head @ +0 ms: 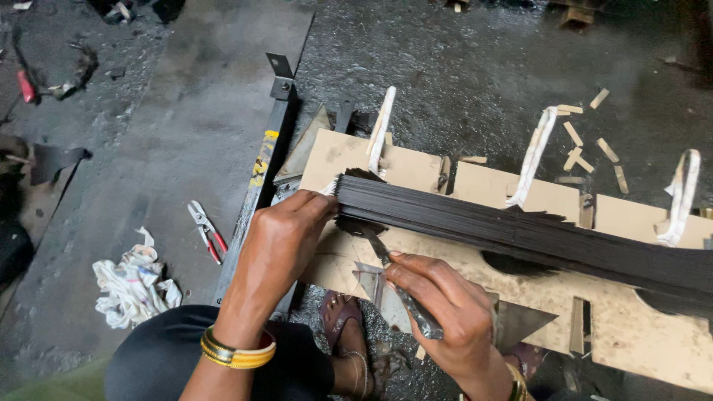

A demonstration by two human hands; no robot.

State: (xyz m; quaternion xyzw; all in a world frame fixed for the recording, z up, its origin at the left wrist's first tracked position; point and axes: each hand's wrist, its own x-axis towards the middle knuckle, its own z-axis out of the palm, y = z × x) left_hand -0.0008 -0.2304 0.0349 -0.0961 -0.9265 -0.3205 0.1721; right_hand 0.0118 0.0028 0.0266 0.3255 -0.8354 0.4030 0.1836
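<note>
Biggest worry here: that long stack of thin dark strips [520,230] lying across the plywood board [639,334] could fan out and slide if my grip slackens, since only the white cloth ties [533,156] bind it. My left hand [278,241] is curled round the stack's near end, fingers pressing it down. Smaller risk: the metal blade [401,289] slipping toward those fingers. My right hand [445,312] is closed tight round its handle, tip touching the stack's underside.
</note>
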